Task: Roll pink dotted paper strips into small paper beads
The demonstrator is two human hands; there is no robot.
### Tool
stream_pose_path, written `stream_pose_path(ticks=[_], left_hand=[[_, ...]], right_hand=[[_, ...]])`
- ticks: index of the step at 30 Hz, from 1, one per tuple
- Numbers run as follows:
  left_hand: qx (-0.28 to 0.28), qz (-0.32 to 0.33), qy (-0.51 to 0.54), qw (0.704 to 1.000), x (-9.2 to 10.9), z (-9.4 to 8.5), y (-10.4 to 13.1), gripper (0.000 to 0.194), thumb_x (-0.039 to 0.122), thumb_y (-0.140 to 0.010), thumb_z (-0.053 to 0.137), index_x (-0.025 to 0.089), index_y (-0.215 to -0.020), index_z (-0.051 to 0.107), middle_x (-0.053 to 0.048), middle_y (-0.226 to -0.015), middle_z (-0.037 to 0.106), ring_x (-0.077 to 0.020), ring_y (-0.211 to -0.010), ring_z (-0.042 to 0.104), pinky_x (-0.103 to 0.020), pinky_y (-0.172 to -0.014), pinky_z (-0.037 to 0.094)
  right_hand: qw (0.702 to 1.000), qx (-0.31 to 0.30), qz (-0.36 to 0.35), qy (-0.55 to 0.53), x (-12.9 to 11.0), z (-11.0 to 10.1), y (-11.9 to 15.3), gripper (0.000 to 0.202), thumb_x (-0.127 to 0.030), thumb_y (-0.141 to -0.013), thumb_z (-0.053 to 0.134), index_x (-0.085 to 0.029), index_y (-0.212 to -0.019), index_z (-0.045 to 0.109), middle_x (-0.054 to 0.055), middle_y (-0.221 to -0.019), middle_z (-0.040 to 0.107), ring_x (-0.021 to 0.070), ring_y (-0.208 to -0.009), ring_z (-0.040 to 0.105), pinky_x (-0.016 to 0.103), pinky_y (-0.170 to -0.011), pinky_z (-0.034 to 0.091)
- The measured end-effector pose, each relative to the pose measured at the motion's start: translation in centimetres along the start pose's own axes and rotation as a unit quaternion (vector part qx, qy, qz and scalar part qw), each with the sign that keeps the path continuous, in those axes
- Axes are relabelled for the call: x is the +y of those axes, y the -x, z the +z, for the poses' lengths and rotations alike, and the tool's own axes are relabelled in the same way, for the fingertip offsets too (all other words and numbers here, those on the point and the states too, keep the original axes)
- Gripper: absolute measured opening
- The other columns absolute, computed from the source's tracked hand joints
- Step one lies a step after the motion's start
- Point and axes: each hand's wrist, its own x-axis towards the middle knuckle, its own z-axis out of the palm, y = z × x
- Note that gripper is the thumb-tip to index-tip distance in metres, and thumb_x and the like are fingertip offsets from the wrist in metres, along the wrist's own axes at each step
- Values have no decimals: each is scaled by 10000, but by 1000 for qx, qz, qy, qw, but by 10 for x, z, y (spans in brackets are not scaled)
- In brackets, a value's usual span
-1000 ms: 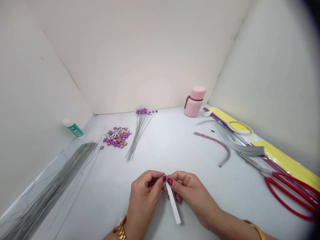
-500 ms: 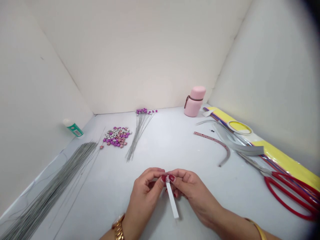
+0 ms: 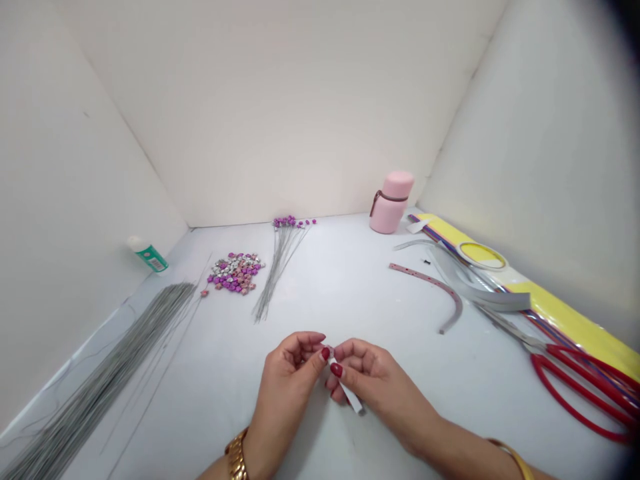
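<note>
Low in the middle of the head view, a narrow paper strip (image 3: 354,401) shows its white side and hangs down toward me. Its upper end is folded into a small pinkish knot, partly covered by my fingers. My left hand (image 3: 295,377) pinches that folded end between thumb and index finger. My right hand (image 3: 383,383) is closed on the strip just below the fold, its thumb lying across the paper. Farther off to the left is a heap of small folded paper stars (image 3: 235,272) in purple, silver and pink.
At left lie a bundle of thin wires (image 3: 115,363) and a glue bottle (image 3: 147,254). Star-topped wires (image 3: 275,273) lie at the back. On the right are a pink flask (image 3: 390,205), curved paper strips (image 3: 430,283), a tape roll (image 3: 463,248), red-handled scissors (image 3: 580,387) and yellow sheets (image 3: 575,320).
My right thumb has slid down from the folded end onto the strip. The strip's free end has swung slightly right and up. My left hand keeps its pinch.
</note>
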Motion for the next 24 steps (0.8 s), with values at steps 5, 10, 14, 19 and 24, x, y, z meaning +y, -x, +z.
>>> stream_pose_path(ticks=[5,10,14,19,24], left_hand=[[-4,13,-39,999,-2,-1,3,224,271,-749,580,138,-924,620,-47,-733,656,-139,-642,583,-239,-615,451],[9,22,-82,996,-3,-1,3,172,263,-765,553,146,-863,633,-48,-736,666,-143,-638,591,-232,-592,460],[9,123,-159,980,-2,-3,5,122,173,-777,529,168,-817,644,-38,-776,649,-143,-703,603,-231,-641,474],[-16,259,-237,936,-3,-7,8,200,66,-776,497,183,-822,651,-31,-802,659,-129,-751,616,-216,-691,487],[-28,284,-272,919,-5,-9,9,218,72,-782,504,187,-883,660,-54,-917,668,-140,-846,616,-230,-762,489]], right_hand=[[1000,-21,0,21,1,-1,0,201,-330,-798,533,-139,-736,530,13,-587,613,95,-494,501,217,-489,339],[999,-20,3,29,0,-2,0,192,-314,-799,539,-134,-730,544,20,-596,629,83,-489,496,207,-484,323],[1000,-13,9,12,5,-3,0,187,-323,-788,556,-139,-753,559,30,-629,640,95,-511,510,209,-476,313],[1000,13,7,-14,3,-2,0,211,-344,-772,577,-134,-753,589,24,-665,631,93,-527,519,204,-482,319],[999,22,6,-46,-2,1,-1,216,-343,-731,629,-132,-770,614,2,-618,619,89,-518,525,199,-496,331]])
